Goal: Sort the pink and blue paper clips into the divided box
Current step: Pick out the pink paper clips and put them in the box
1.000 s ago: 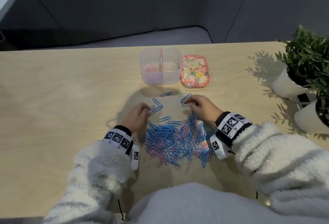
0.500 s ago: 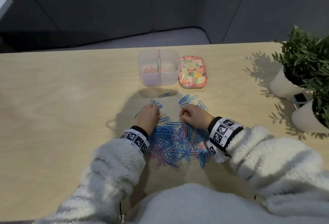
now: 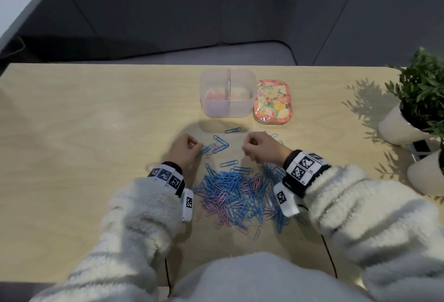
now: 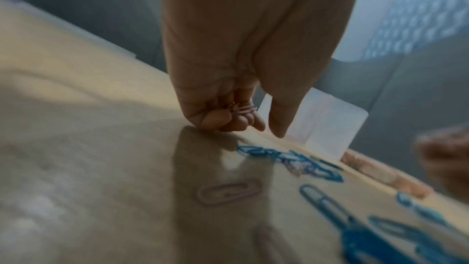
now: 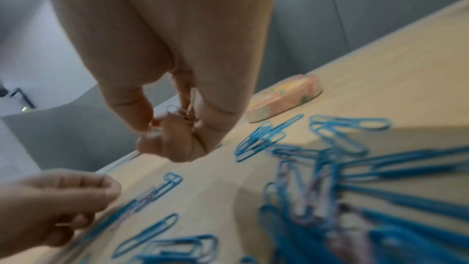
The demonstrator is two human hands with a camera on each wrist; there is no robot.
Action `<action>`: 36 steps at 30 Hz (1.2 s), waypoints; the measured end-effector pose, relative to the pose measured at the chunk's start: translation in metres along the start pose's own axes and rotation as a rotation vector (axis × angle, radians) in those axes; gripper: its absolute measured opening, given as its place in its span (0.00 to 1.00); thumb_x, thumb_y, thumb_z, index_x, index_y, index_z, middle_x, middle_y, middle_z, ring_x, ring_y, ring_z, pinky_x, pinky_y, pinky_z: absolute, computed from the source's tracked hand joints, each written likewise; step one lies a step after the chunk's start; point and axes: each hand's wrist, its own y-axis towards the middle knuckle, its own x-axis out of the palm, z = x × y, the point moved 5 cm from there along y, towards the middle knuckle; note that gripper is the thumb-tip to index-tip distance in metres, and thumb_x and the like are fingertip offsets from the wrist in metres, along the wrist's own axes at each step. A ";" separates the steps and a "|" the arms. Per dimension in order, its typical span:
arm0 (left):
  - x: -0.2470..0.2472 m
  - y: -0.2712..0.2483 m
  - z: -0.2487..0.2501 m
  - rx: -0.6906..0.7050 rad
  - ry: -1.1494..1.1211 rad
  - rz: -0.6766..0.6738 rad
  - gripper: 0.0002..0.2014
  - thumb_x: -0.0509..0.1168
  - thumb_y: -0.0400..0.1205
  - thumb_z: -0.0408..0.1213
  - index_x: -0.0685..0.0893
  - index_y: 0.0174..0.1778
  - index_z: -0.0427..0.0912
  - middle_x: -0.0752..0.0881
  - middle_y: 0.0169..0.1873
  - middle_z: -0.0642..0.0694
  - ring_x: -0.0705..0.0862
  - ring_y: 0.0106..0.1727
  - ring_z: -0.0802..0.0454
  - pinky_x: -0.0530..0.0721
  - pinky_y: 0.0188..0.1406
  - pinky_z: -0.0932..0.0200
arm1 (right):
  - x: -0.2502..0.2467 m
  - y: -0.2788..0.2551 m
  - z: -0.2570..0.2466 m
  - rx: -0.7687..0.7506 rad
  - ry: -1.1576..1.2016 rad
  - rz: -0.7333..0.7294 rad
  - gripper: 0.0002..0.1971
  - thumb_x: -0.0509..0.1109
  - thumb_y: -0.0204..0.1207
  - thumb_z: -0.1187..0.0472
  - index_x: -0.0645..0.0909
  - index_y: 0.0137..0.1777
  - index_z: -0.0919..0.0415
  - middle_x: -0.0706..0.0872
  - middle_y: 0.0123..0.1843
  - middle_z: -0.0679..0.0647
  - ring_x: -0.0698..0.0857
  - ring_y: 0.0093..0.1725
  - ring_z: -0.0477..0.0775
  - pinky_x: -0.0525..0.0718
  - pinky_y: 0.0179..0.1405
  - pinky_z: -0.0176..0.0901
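Head view: mixed pile of pink and blue paper clips (image 3: 236, 193) sits on the table (image 3: 84, 133) just behind both fists, between the wrists. Left hand (image 3: 183, 149) and right hand (image 3: 260, 148) are both curled tight. Divided box (image 3: 227, 96) is ahead of the fingers, a few pink clips in its left compartment, right one looks bare. Floral lid (image 3: 272, 102) touches the box's right side.

Left wrist view: fingers (image 4: 223, 119) curl round a small bunch of pink clips (image 4: 241, 108); knuckles rest on the table. One loose pink clip (image 4: 229, 191) lies behind the fist, blue ones to its right.

Right wrist view: thumb and fingers (image 5: 164, 138) pinch several pink clips (image 5: 181, 114), narrow grip. Blue clips (image 5: 261, 138) lie scattered beside and behind.

Handling, my read: clips are light, stiff wire, slick coating, and they hook each other. Pinch one flat across the loop and lift clear of the pile, or tangles come too.
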 end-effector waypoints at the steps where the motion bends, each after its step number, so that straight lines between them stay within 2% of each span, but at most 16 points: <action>1: 0.002 -0.001 0.002 0.029 0.069 0.001 0.06 0.65 0.79 0.40 0.78 0.46 0.41 0.80 0.39 0.46 0.78 0.41 0.48 0.75 0.43 0.56 | 0.004 0.004 -0.006 0.019 0.098 -0.014 0.09 0.59 0.76 0.71 0.73 0.37 0.59 0.79 0.31 0.53 0.75 0.25 0.47 0.71 0.21 0.34; 4: 0.001 0.000 0.004 0.057 0.204 0.057 0.07 0.63 0.81 0.37 0.81 0.49 0.37 0.80 0.40 0.44 0.77 0.42 0.46 0.71 0.42 0.57 | 0.018 0.020 -0.017 0.077 0.181 -0.008 0.10 0.56 0.77 0.70 0.75 0.39 0.57 0.79 0.31 0.53 0.75 0.25 0.48 0.68 0.17 0.33; 7: -0.010 0.002 0.000 0.012 0.223 0.126 0.07 0.61 0.82 0.36 0.81 0.47 0.36 0.84 0.44 0.39 0.77 0.43 0.45 0.73 0.43 0.55 | 0.028 0.036 -0.024 0.033 0.037 0.055 0.12 0.62 0.77 0.63 0.73 0.31 0.56 0.72 0.27 0.50 0.70 0.26 0.48 0.67 0.26 0.39; 8: -0.013 0.002 -0.001 0.011 0.227 0.144 0.07 0.61 0.82 0.36 0.81 0.48 0.37 0.84 0.46 0.38 0.78 0.44 0.44 0.74 0.44 0.54 | 0.030 0.040 -0.025 -0.012 -0.066 0.073 0.11 0.65 0.76 0.61 0.74 0.32 0.57 0.72 0.27 0.49 0.70 0.27 0.47 0.69 0.30 0.42; 10: -0.016 0.000 0.002 0.054 0.247 0.169 0.07 0.59 0.82 0.37 0.80 0.48 0.37 0.84 0.47 0.38 0.79 0.46 0.44 0.76 0.46 0.52 | 0.035 0.043 -0.022 -0.031 -0.274 0.057 0.03 0.69 0.74 0.60 0.79 0.41 0.58 0.77 0.33 0.48 0.75 0.34 0.49 0.73 0.39 0.43; 12: -0.010 -0.005 0.010 0.126 0.288 0.160 0.08 0.58 0.82 0.38 0.80 0.48 0.39 0.82 0.48 0.40 0.79 0.47 0.44 0.79 0.49 0.50 | 0.038 0.042 -0.017 -0.043 -0.449 0.036 0.07 0.70 0.73 0.59 0.80 0.49 0.58 0.81 0.41 0.50 0.78 0.43 0.52 0.73 0.44 0.42; 14: -0.001 -0.009 0.018 0.156 0.335 0.127 0.09 0.59 0.81 0.40 0.80 0.45 0.39 0.81 0.46 0.40 0.80 0.48 0.42 0.80 0.50 0.48 | 0.037 0.039 -0.014 -0.048 -0.515 0.032 0.06 0.70 0.73 0.59 0.80 0.48 0.57 0.84 0.47 0.52 0.80 0.47 0.54 0.74 0.46 0.43; 15: 0.004 -0.012 0.021 0.152 0.345 0.111 0.09 0.60 0.81 0.42 0.80 0.44 0.39 0.80 0.45 0.41 0.80 0.48 0.41 0.79 0.50 0.48 | 0.035 0.036 -0.014 -0.043 -0.526 0.029 0.05 0.70 0.73 0.59 0.80 0.47 0.56 0.84 0.47 0.52 0.80 0.48 0.55 0.74 0.46 0.43; 17: 0.011 -0.015 0.023 0.133 0.353 0.100 0.10 0.63 0.79 0.44 0.79 0.42 0.41 0.78 0.44 0.43 0.80 0.48 0.42 0.79 0.49 0.49 | 0.031 0.033 -0.010 -0.037 -0.543 0.012 0.04 0.69 0.72 0.59 0.80 0.45 0.56 0.80 0.40 0.49 0.79 0.44 0.53 0.72 0.43 0.42; 20: 0.019 -0.019 0.025 0.137 0.368 0.104 0.11 0.64 0.78 0.44 0.78 0.47 0.39 0.79 0.48 0.41 0.78 0.50 0.43 0.78 0.50 0.48 | 0.023 0.030 -0.015 -0.078 -0.599 -0.003 0.05 0.68 0.73 0.61 0.82 0.48 0.55 0.73 0.33 0.43 0.76 0.41 0.51 0.69 0.42 0.41; 22: 0.022 -0.019 0.024 0.149 0.366 0.102 0.11 0.64 0.79 0.43 0.78 0.48 0.38 0.79 0.50 0.40 0.78 0.52 0.42 0.78 0.50 0.48 | 0.020 0.032 -0.027 -0.130 -0.631 0.045 0.09 0.66 0.75 0.62 0.84 0.52 0.55 0.79 0.39 0.46 0.76 0.44 0.51 0.68 0.43 0.40; 23: 0.023 -0.018 0.024 0.154 0.365 0.098 0.10 0.64 0.79 0.42 0.78 0.48 0.38 0.80 0.50 0.40 0.79 0.51 0.42 0.78 0.49 0.48 | 0.021 0.033 -0.033 -0.156 -0.651 0.056 0.10 0.66 0.76 0.62 0.84 0.55 0.54 0.83 0.45 0.50 0.79 0.47 0.52 0.68 0.45 0.39; 26: 0.024 -0.016 0.020 0.152 0.345 0.072 0.07 0.65 0.79 0.39 0.79 0.44 0.39 0.80 0.49 0.40 0.79 0.51 0.41 0.77 0.48 0.48 | 0.037 0.041 -0.043 -0.232 -0.784 -0.007 0.13 0.66 0.76 0.60 0.84 0.59 0.52 0.86 0.60 0.52 0.82 0.60 0.55 0.70 0.49 0.40; 30: 0.022 -0.016 0.014 0.146 0.323 0.053 0.07 0.65 0.79 0.39 0.79 0.42 0.38 0.78 0.43 0.44 0.79 0.48 0.43 0.76 0.47 0.51 | 0.045 0.045 -0.041 -0.253 -0.917 -0.057 0.10 0.68 0.75 0.54 0.85 0.54 0.54 0.87 0.56 0.56 0.83 0.58 0.59 0.74 0.51 0.46; 33: 0.022 -0.015 0.011 0.159 0.341 0.012 0.08 0.65 0.79 0.41 0.77 0.40 0.40 0.76 0.41 0.46 0.78 0.47 0.44 0.76 0.48 0.50 | 0.044 0.038 -0.040 -0.281 -0.999 -0.089 0.10 0.66 0.77 0.55 0.84 0.53 0.56 0.87 0.55 0.57 0.83 0.57 0.60 0.77 0.52 0.49; 36: 0.024 -0.013 0.009 0.167 0.372 -0.035 0.08 0.64 0.80 0.40 0.75 0.39 0.41 0.76 0.42 0.46 0.78 0.48 0.43 0.77 0.50 0.50 | 0.030 0.030 -0.048 -0.309 -0.950 -0.055 0.10 0.63 0.79 0.57 0.83 0.53 0.58 0.87 0.53 0.55 0.83 0.53 0.58 0.74 0.45 0.45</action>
